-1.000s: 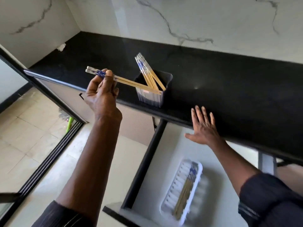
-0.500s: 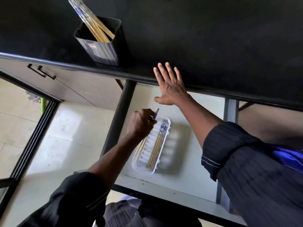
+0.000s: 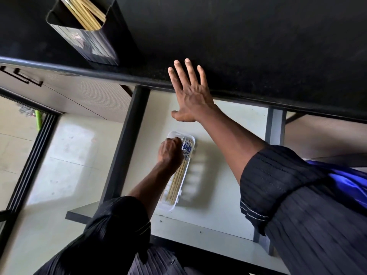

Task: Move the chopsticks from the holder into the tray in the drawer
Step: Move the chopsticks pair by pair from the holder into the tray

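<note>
While the black counter (image 3: 238, 36) overhangs, the white drawer (image 3: 218, 221) sits open

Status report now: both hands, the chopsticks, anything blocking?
Left hand closed, down in the white tray at the chopsticks. Right hand open, flat on the counter edge. More chopsticks remain in the holder. Nothing blocking.

a home kitchen: black stone countertop (image 3: 238, 36), open cabinet drawer (image 3: 218, 215), chopstick holder (image 3: 95, 46).
</note>
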